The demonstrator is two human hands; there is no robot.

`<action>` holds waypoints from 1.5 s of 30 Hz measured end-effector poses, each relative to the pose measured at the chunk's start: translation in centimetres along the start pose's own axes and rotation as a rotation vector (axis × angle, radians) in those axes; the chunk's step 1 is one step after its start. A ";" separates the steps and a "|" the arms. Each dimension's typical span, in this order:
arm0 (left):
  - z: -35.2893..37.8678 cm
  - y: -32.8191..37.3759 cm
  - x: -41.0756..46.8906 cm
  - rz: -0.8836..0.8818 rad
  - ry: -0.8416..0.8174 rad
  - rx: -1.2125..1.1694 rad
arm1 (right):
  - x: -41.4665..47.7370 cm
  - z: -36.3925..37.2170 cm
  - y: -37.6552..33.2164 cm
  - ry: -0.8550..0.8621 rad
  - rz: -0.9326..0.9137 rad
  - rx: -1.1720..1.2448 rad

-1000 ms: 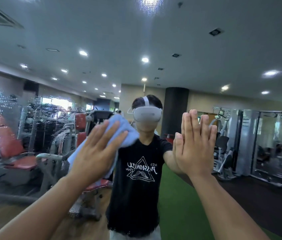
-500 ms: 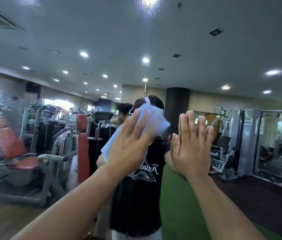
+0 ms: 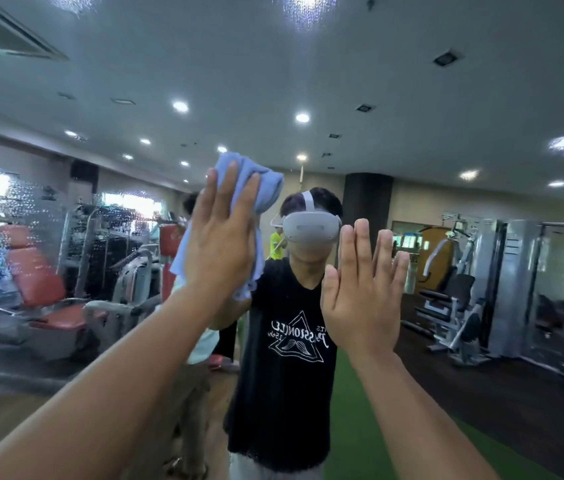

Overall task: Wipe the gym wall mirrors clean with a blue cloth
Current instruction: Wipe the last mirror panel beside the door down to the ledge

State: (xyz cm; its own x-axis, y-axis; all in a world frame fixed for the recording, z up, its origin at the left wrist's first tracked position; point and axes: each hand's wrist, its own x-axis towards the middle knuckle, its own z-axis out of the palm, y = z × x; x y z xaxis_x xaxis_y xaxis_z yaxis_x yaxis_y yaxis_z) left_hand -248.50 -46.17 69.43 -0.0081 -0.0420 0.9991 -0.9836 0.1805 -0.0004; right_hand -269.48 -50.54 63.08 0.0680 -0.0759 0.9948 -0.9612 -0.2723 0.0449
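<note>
While the mirror (image 3: 65, 237) stood wet w/ droplets at left, the left hand (image 3: 221, 244) pressed flat, fingers straight, on the blue cloth (image 3: 259, 188) bunched against the glass; right hand (image 3: 363, 292) lay flat & empty beside it. Risk: ungripped cloth could slip; bare palm prob. smudges.

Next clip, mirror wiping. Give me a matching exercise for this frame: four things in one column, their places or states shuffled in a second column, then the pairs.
Column one
1. crumpled light-blue cloth
2. person's left hand
3. person's right hand
4. water droplets on the large wall mirror

Column two
A. bare, fingers straight, palm toward the mirror
B. far left of the mirror
C. bunched under a palm
D. fingers straight, pressing the cloth

Pairs: 1-C, 2-D, 3-A, 4-B
</note>
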 end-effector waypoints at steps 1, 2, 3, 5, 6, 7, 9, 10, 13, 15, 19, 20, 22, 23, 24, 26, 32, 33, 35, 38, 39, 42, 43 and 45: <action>0.4 1.1 -0.1 0.000 0.012 -0.007 | 0.0 0.0 0.0 0.004 0.000 0.001; 0.7 1.9 -0.6 0.018 0.015 -0.017 | 0.0 0.0 0.1 0.005 -0.003 0.004; 0.9 2.4 -1.5 0.060 0.009 -0.028 | 0.0 0.0 0.1 0.007 -0.007 0.007; 0.9 2.7 -4.0 0.198 -0.025 -0.043 | 0.0 0.0 0.1 0.013 -0.014 0.009; 0.8 2.4 -5.5 0.276 -0.050 -0.047 | 0.0 -0.1 0.2 0.013 -0.013 0.010; 0.6 1.7 -6.9 0.345 -0.076 -0.047 | -0.1 -0.1 0.2 0.011 -0.012 0.012; -0.2 -0.6 -9.2 0.435 -0.124 -0.020 | -0.1 -0.1 0.3 0.004 -0.013 0.022; -0.8 -2.0 -9.9 0.455 -0.145 0.005 | -0.1 -0.1 0.3 -0.003 -0.012 0.031; -2.7 -5.5 -9.8 0.419 -0.183 0.057 | -0.2 -0.2 0.2 -0.013 -0.005 0.055; -3.2 -6.8 -7.9 0.299 -0.188 0.068 | -0.2 -0.2 0.1 -0.004 -0.004 0.052; -2.6 -5.0 -2.2 -0.114 -0.051 -0.029 | -0.1 -0.2 0.0 0.007 -0.002 0.052; -2.3 -3.8 -0.9 -0.187 -0.024 -0.044 | -0.1 -0.1 -0.1 0.006 -0.002 0.048; -1.5 -1.2 0.8 -0.227 0.013 -0.055 | -0.1 -0.1 -0.1 0.009 -0.005 0.048; -1.0 -0.1 1.0 -0.194 0.030 -0.056 | -0.1 -0.1 -0.1 0.011 -0.005 0.050; -0.5 0.8 0.7 -0.131 0.049 -0.047 | -0.1 0.0 -0.1 0.012 -0.005 0.051; 0.4 1.8 -1.2 0.042 0.050 -0.013 | -0.1 0.0 0.0 0.015 0.000 0.053; 0.0 -0.2 -9.2 0.364 -0.111 0.012 | -0.1 -0.3 0.1 -0.002 -0.016 0.061; -0.6 -1.2 -10.0 0.398 -0.140 0.018 | -0.1 -0.3 0.1 -0.005 -0.021 0.055; -1.9 -3.3 -10.6 0.435 -0.199 0.038 | -0.1 -0.3 0.1 -0.016 -0.023 0.058; -3.3 -6.2 -9.9 0.376 -0.230 0.061 | 0.0 -0.5 0.2 -0.020 -0.022 0.059; -3.5 -7.0 -9.1 0.326 -0.226 0.072 | 0.0 -0.6 0.1 -0.022 -0.022 0.048; -3.8 -8.0 -5.3 0.111 -0.165 0.043 | 0.2 -1.1 -0.7 -0.043 0.010 0.025; -3.7 -7.7 -4.0 0.038 -0.119 0.022 | 0.4 -1.2 -1.0 -0.050 0.033 0.030; -3.2 -6.6 -2.2 -0.074 -0.036 -0.001 | 0.8 -1.5 -2.0 -0.053 0.089 0.042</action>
State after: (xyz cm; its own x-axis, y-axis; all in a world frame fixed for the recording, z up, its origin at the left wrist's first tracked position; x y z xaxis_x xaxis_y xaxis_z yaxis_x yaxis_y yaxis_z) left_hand -241.40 -44.09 67.42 0.0578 -0.0905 0.9942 -0.9815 0.1770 0.0732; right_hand -267.87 -48.63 63.87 -0.0022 -0.1518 0.9884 -0.9522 -0.3017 -0.0485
